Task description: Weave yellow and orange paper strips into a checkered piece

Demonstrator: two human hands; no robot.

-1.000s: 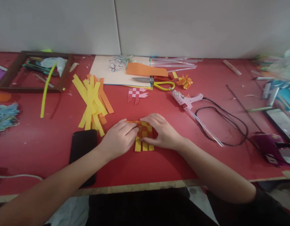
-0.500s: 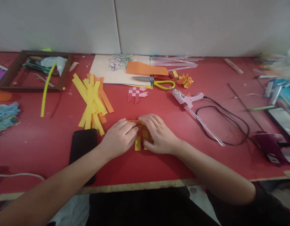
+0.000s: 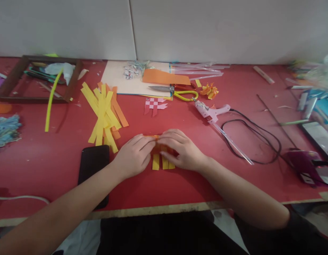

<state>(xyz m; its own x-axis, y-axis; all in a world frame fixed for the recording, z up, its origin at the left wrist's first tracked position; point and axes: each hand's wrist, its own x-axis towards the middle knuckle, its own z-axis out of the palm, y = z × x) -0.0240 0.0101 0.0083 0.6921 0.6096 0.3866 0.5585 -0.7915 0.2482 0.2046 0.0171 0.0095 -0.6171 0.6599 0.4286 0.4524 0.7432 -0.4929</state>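
The left hand [image 3: 133, 156] sits at nine o'clock of the woven paper [image 3: 155, 162], the right hand [image 3: 182, 150] at three, both low over the bench [image 3: 158, 187], backs upward, forearms reaching in from eight and four o'clock. Fingertips meet near an orange strip [image 3: 152, 136] at the weave's twelve-o'clock edge. The right grip is moderately wide, thumb apart from arched fingers; the left's fingers bunch together, but whether they pinch cannot be told.

Left hand [image 3: 134, 156] and right hand [image 3: 183, 150] block my view of much yellow-orange paper [image 3: 155, 162]; a forearm [image 3: 92, 190] partly hides the phone [image 3: 94, 161].
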